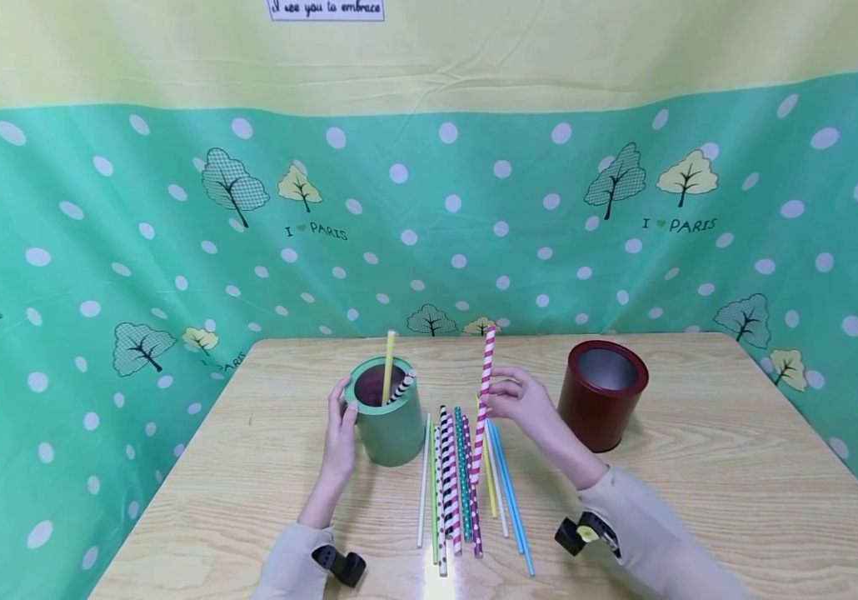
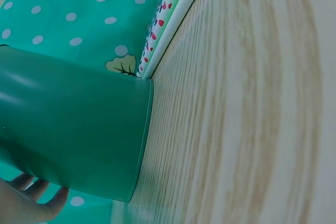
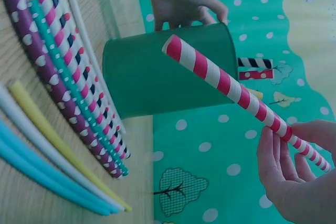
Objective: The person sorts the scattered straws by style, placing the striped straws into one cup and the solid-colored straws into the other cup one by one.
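My left hand (image 1: 340,437) holds the left side of a green can (image 1: 391,437), with the thumb near its rim. A yellow straw (image 1: 388,367) and a black-and-white striped straw (image 1: 402,386) stick out of the can. In the right wrist view a red straw with white dots (image 3: 255,74) shows at its mouth too. Between thumb and fingers, my right hand (image 1: 516,400) pinches a pink-and-white striped straw (image 1: 486,358), nearly upright above the row on the table. That row of loose paper straws includes blue ones (image 1: 511,492), a purple heart-patterned one (image 3: 50,72) and a teal dotted one (image 3: 71,77).
A dark red can (image 1: 597,412) stands upright at the right, beyond my right forearm. The wooden table (image 1: 234,483) ends against a green dotted cloth (image 1: 474,225) at the back. Each sleeve carries a small black wrist camera (image 1: 342,567).
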### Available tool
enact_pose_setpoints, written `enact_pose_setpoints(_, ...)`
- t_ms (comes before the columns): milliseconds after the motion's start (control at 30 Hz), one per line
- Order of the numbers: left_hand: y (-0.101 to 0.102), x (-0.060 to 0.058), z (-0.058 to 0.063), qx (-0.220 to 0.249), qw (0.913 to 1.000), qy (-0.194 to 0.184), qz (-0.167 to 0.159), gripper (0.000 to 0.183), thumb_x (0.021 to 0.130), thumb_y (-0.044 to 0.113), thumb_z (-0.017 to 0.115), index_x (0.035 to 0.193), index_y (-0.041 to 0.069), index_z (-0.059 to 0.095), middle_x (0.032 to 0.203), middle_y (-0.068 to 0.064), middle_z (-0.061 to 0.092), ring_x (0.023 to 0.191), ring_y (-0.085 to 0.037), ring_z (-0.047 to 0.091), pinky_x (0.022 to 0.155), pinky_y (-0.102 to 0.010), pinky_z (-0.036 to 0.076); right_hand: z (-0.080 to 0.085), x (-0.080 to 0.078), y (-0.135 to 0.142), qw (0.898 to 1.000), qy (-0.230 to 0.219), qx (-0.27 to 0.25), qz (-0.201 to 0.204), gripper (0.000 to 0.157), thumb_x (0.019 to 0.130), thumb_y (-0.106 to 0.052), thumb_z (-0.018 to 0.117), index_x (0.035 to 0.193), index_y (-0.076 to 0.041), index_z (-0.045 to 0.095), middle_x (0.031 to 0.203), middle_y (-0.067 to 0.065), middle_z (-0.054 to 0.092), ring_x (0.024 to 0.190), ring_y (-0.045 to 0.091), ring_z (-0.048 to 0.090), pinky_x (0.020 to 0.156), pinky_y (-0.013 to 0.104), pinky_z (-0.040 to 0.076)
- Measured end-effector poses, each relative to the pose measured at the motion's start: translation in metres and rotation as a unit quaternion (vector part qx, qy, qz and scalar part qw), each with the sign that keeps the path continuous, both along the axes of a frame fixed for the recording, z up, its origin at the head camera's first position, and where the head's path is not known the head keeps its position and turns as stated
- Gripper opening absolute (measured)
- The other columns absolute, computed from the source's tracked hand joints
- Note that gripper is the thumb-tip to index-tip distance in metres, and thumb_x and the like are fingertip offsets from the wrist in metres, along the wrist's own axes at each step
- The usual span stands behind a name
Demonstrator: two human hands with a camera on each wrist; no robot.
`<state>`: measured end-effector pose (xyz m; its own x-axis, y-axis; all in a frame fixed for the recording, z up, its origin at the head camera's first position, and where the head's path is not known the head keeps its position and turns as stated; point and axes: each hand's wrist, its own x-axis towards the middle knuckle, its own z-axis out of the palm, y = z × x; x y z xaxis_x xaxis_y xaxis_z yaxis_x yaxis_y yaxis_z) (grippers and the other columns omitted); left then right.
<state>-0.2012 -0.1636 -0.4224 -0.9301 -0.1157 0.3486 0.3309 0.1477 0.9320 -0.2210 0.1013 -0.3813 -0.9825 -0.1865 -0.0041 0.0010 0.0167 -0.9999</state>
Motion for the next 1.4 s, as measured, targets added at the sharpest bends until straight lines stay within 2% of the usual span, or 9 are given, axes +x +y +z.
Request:
enact_pose_setpoints(467,0.0,-0.001,-0.001,0.001,1.0,-0.002,0.001,0.043,0.094,0.008,0.029,0.135,-0.001,0.021,0.132,-0.029,0.031,0.123,-0.038,0.03,0.1,-0.048,0.022,0.029,0.001,-0.025,0.997,0.028,-0.067,-0.015,0.033,0.085,-0.003,0.055,0.114,0.005,0.043,0.098,0.018,0.055,0.079,0.017,0.059,0.079,0.035,0.049)
enact_pose_setpoints(500,-0.001,-0.001,-0.001,0.001,1.0,-0.001,0.001,0.043,0.094,0.008,0.029,0.135,-0.001,0.021,0.131,-0.029,0.032,0.122,-0.038,0.03,0.1,-0.048,0.022,0.007,-0.015,-0.024,0.995,0.043,-0.088,-0.011,0.033,0.085,-0.005,0.055,0.114,0.004,0.044,0.098,0.018,0.055,0.08,0.017,0.059,0.079,0.035,0.049)
enact_pose_setpoints(567,-0.001,-0.001,-0.001,0.001,1.0,0.0,0.002,0.043,0.094,0.008,0.029,0.135,-0.001,0.021,0.131,-0.029,0.032,0.122,-0.038,0.03,0.1,-0.047,0.022,0.007,-0.017,-0.026,0.991,0.067,-0.115,-0.008,0.033,0.084,-0.007,0.057,0.112,0.004,0.044,0.098,0.019,0.055,0.083,0.021,0.06,0.079,0.037,0.049)
enact_pose_setpoints(600,-0.001,-0.001,-0.001,0.0,1.0,0.001,0.002,0.043,0.094,0.008,0.029,0.135,-0.001,0.021,0.131,-0.029,0.032,0.122,-0.038,0.03,0.1,-0.047,0.022,-0.015,-0.034,-0.025,0.987,0.083,-0.138,0.0,0.033,0.083,-0.008,0.058,0.112,0.004,0.045,0.097,0.018,0.055,0.084,0.022,0.06,0.079,0.036,0.049)
enact_pose_setpoints(700,-0.001,-0.001,-0.002,-0.001,1.0,0.0,0.002,0.042,0.094,0.008,0.029,0.135,-0.001,0.021,0.131,-0.029,0.032,0.122,-0.038,0.03,0.1,-0.048,0.022,-0.027,-0.044,-0.025,0.978,0.117,-0.172,0.01,0.04,0.081,-0.016,0.064,0.111,0.002,0.045,0.097,0.018,0.054,0.088,0.027,0.059,0.078,0.037,0.049)
enact_pose_setpoints(733,-0.001,-0.001,-0.002,-0.002,1.0,-0.001,0.003,0.042,0.094,0.008,0.029,0.135,-0.001,0.021,0.131,-0.029,0.032,0.122,-0.038,0.03,0.101,-0.048,0.022,-0.009,-0.032,-0.028,0.978,0.117,-0.171,0.004,0.041,0.08,-0.017,0.065,0.11,0.002,0.044,0.097,0.019,0.054,0.089,0.028,0.058,0.079,0.038,0.049)
enact_pose_setpoints(967,0.0,-0.002,-0.002,0.0,1.0,0.002,0.008,0.042,0.094,0.008,0.03,0.135,-0.001,0.022,0.13,-0.029,0.033,0.122,-0.038,0.03,0.101,-0.049,0.021,-0.001,-0.033,-0.037,0.961,0.178,-0.21,0.014,0.031,0.081,-0.011,0.063,0.106,-0.004,0.048,0.095,0.015,0.056,0.088,0.026,0.058,0.075,0.036,0.051)
enact_pose_setpoints(1200,0.0,0.0,-0.001,0.002,1.0,0.001,0.007,0.043,0.094,0.008,0.03,0.135,0.0,0.022,0.13,-0.03,0.032,0.122,-0.039,0.031,0.101,-0.049,0.022,0.055,0.0,-0.053,0.975,0.137,-0.172,-0.03,0.023,0.08,-0.001,0.061,0.098,-0.001,0.048,0.089,0.007,0.058,0.086,0.017,0.058,0.079,0.033,0.049)
enact_pose_setpoints(1400,0.0,0.0,-0.001,-0.001,1.0,0.003,0.007,0.042,0.094,0.008,0.03,0.135,0.0,0.022,0.132,-0.03,0.031,0.123,-0.039,0.03,0.101,-0.049,0.022,0.067,0.0,-0.062,0.973,0.142,-0.18,-0.034,0.022,0.078,0.008,0.059,0.097,0.003,0.048,0.086,0.005,0.058,0.082,0.015,0.059,0.079,0.033,0.049)
